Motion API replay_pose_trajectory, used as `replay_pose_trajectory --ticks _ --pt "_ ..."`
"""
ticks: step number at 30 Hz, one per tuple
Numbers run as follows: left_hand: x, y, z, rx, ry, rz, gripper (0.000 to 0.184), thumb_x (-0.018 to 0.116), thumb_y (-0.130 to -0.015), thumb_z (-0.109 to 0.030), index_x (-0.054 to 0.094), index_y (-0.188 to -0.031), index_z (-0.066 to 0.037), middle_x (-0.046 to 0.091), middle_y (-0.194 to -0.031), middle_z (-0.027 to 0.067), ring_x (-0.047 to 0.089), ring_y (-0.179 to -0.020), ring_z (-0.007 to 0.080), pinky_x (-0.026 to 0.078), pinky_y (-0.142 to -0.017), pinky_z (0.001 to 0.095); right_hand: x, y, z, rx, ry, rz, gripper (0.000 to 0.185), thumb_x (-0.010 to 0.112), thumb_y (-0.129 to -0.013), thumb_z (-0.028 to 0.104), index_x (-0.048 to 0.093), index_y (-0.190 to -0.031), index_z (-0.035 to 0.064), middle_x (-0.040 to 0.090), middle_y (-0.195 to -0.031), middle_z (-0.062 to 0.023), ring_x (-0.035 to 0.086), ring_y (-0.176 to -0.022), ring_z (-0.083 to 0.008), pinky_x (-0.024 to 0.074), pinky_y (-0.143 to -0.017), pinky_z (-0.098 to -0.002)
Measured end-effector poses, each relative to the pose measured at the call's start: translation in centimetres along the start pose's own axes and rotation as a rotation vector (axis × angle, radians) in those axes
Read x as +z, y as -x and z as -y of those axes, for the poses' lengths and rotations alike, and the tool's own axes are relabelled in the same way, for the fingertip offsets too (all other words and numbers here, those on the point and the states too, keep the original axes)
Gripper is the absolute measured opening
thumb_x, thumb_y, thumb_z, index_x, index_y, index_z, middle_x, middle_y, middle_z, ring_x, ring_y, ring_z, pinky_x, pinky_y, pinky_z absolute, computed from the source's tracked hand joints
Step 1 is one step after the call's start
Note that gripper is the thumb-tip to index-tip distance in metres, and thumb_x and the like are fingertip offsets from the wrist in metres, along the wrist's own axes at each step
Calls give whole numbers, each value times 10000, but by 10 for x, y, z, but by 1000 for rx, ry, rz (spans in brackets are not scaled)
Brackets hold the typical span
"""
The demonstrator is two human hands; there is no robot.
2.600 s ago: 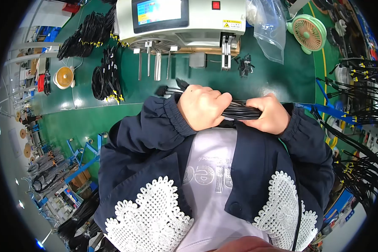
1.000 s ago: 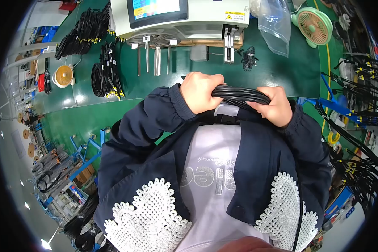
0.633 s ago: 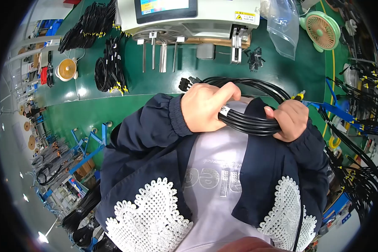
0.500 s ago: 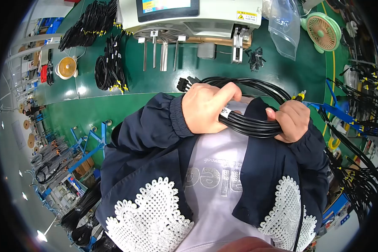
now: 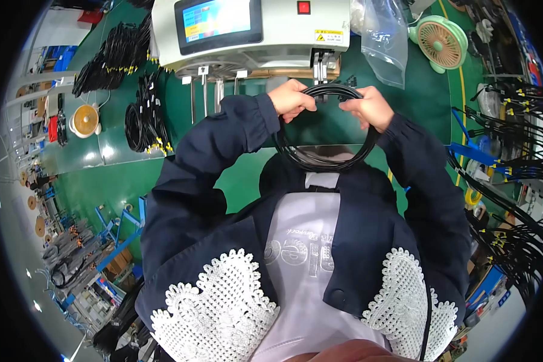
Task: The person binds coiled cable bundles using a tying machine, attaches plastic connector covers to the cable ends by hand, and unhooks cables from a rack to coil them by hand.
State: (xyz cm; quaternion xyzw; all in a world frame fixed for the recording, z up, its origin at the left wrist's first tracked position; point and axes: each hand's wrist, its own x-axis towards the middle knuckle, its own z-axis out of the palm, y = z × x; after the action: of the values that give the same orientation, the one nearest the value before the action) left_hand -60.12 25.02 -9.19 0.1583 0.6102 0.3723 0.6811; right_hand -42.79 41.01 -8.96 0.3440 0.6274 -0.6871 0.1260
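Note:
A round coil of black cable (image 5: 323, 164) hangs between my two hands. My left hand (image 5: 291, 100) is closed around its upper left side, and my right hand (image 5: 370, 108) grips the upper right. The top of the coil lies right at the metal guide (image 5: 320, 67) on the front of a white machine (image 5: 283, 33); whether it sits inside the guide I cannot tell. The cable's end connectors are hidden from view.
The machine has a lit screen (image 5: 216, 23), a red switch (image 5: 303, 7) and metal rods (image 5: 204, 90). On the green table (image 5: 422, 114) are bundled black cables (image 5: 145, 117), a clear plastic bag (image 5: 385, 45) and a green fan (image 5: 441, 43). More cables (image 5: 513, 226) hang at right.
Both hands have moved forward, away from my chest, carrying the coil up to the machine's front. The coil now shows as an open ring, and my head view has shifted a little.

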Motion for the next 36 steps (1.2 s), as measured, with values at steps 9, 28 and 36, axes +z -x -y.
replay_pose_trajectory --ticks 9,28,36 --pt "-51 -88 24 -251 191 146 370 615 -770 -127 347 -516 -152 310 -419 -39 274 -336 87 206 -357 282 -23 -100 -26 204 35 82 267 712 -704 168 499 -607 40 430 -439 -40 420 -326 -163 385 -349 -336" --pt "17 -13 55 498 -985 -291 229 612 -858 -204 495 -888 -9 593 -684 215 590 -654 422 476 -581 461 2 -14 -33 57 347 130 203 681 -785 172 543 -765 24 519 -505 -71 534 -398 -188 461 -402 -339" --pt "20 -5 49 521 -847 -170 239 638 -835 -212 550 -862 9 578 -668 228 589 -679 416 464 -607 440 26 9 -48 -688 1375 -308 300 635 -771 176 502 -1032 107 573 -618 -108 636 -557 -273 505 -460 -375"
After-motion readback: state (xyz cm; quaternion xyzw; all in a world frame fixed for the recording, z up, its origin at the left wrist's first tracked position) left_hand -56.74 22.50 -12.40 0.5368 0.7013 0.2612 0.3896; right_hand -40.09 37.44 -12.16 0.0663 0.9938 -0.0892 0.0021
